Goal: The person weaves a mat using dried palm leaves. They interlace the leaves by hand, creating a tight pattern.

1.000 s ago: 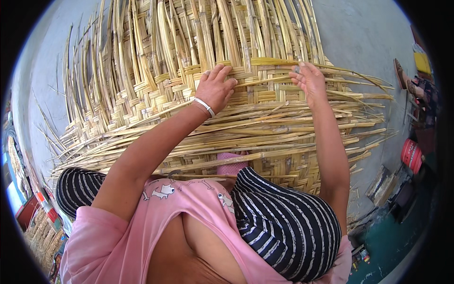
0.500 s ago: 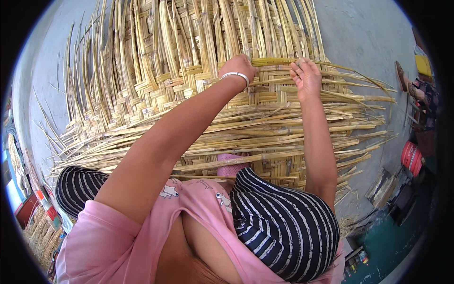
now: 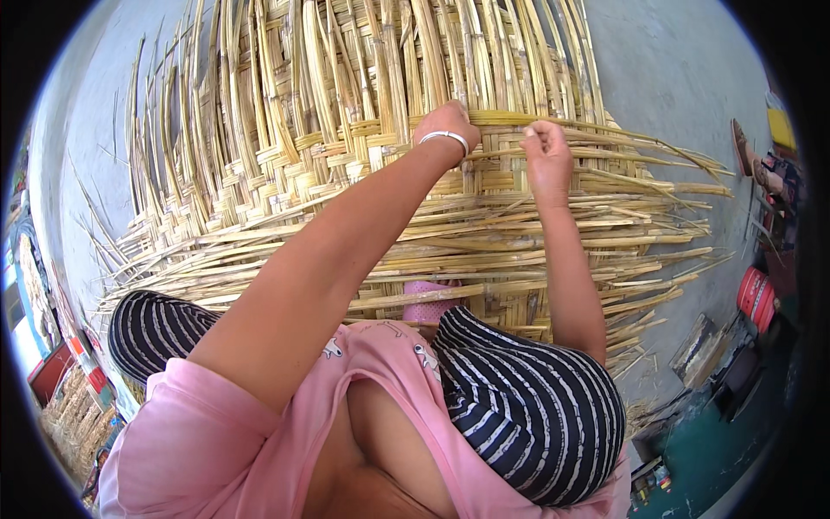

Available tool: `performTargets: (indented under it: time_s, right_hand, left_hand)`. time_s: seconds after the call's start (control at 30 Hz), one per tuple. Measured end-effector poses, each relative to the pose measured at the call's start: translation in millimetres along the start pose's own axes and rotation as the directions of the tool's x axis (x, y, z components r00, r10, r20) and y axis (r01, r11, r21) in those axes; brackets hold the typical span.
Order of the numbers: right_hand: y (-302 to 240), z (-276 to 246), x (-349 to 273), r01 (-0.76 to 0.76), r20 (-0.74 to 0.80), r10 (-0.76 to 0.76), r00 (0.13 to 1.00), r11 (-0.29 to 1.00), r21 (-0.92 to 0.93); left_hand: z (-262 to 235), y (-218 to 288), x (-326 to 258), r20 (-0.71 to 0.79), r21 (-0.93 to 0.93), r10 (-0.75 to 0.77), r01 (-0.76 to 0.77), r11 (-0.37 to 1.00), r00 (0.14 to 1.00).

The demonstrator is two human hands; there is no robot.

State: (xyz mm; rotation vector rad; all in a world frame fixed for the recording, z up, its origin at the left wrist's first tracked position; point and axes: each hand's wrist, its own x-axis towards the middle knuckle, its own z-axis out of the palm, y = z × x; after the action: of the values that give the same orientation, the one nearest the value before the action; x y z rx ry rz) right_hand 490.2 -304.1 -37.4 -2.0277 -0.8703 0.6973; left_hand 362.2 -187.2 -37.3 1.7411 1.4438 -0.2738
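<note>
A large mat of split reed strips (image 3: 514,183) lies partly woven on the floor before me. One greener reed strip (image 3: 510,118) runs crosswise from my left hand to the right edge. My left hand (image 3: 448,124), a white bracelet at its wrist, is closed on this strip beside the upright reeds; its fingertips are mostly hidden. My right hand (image 3: 546,156) hovers just below the same strip, its fingers loosely curled and a little apart, with nothing visible in them. Upright reed strips (image 3: 372,60) fan away at the far side; loose crosswise strips lie nearer me.
A pink perforated shoe (image 3: 428,300) rests among the near strips. Grey concrete floor (image 3: 674,78) borders the mat. At the right are another person's sandalled foot (image 3: 742,147), a red round container (image 3: 756,298) and a yellow object (image 3: 781,128). Dry straw (image 3: 73,411) lies at lower left.
My right hand has drawn down slightly from the greener strip, and its fingers have curled in more. My left hand stays at the strip. The whole view has shifted a little.
</note>
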Motion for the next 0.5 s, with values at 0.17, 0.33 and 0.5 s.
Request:
performTargets:
  time_s: [0.17, 0.33, 0.5]
  right_hand:
    - [-16, 18, -27, 0.536, 0.352, -0.413, 0.84, 0.529, -0.658]
    - [-12, 9, -23, 0.571, 0.413, -0.402, 0.817, 0.47, -0.673]
    - [-26, 9, -36, 0.645, 0.432, -0.48, 0.763, 0.609, -0.462]
  left_hand:
    - [-16, -60, 18, 0.02, -0.487, 0.262, -0.219, 0.845, 0.965]
    - [-80, -122, -17, 0.169, -0.087, 0.357, -0.347, 0.934, 0.919]
    - [-150, -204, -65, 0.364, 0.382, 0.191, -0.334, 0.862, 0.911]
